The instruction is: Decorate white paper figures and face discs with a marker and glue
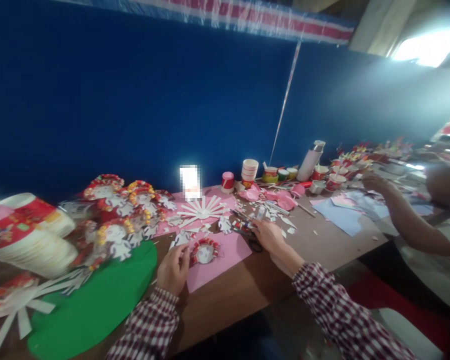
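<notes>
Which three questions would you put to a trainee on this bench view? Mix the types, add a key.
1. True or false: the left hand is nearer than the right hand to the round paper face with red trim.

2. Fill in the colour: that face lies on a ____ sheet.

3. Order these from left to right, as the wearer sees them: (A) silver-capped bottle; (B) upright stack of white cups; (C) red cup with a pink top.

Key: 1. True. 2. Pink. 3. C, B, A.
</notes>
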`<state>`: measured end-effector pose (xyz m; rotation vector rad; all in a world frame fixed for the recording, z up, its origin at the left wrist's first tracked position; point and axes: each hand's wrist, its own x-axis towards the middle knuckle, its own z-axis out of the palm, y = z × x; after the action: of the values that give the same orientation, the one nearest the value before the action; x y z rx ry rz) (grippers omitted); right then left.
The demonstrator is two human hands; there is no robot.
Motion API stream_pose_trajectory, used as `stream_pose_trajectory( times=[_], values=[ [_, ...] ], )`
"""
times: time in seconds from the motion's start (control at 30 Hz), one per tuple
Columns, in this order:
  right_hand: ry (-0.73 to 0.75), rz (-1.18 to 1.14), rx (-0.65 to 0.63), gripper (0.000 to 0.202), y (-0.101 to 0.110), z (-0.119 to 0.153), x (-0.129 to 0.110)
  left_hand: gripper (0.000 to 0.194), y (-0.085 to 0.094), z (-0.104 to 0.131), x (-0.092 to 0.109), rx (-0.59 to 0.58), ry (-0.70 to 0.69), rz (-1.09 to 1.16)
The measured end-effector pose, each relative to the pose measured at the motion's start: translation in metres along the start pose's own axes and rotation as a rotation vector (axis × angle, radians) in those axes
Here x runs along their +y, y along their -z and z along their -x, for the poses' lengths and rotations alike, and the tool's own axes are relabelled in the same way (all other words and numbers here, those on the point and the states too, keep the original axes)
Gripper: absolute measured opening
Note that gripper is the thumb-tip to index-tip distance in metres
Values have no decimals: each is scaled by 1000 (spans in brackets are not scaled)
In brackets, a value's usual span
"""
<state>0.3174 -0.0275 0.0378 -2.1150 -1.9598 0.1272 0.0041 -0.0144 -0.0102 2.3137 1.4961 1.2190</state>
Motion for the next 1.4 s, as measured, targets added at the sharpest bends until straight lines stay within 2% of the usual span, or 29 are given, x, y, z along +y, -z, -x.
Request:
stream_pose_trajectory(
  times=[0.43, 0.83, 0.97, 1.23, 1.4],
  values=[
    [20, 95, -82, 23, 3, -7, 2, 21, -5, 3, -5, 28, -43, 4],
    [44, 133, -69, 17, 9, -9, -4, 23, -6, 2, -5, 46, -62, 3],
    [73, 126, -47, 19, 6, -5, -20, 25, -5, 1, -2, 32, -61, -5],
    [239, 106, -64, 19, -9, -8, -69, 26, -5, 2, -4, 21, -57, -2],
    [208, 143, -40, 23, -15, -21, -82, 25, -6, 3, -5, 38, -55, -21]
  ],
)
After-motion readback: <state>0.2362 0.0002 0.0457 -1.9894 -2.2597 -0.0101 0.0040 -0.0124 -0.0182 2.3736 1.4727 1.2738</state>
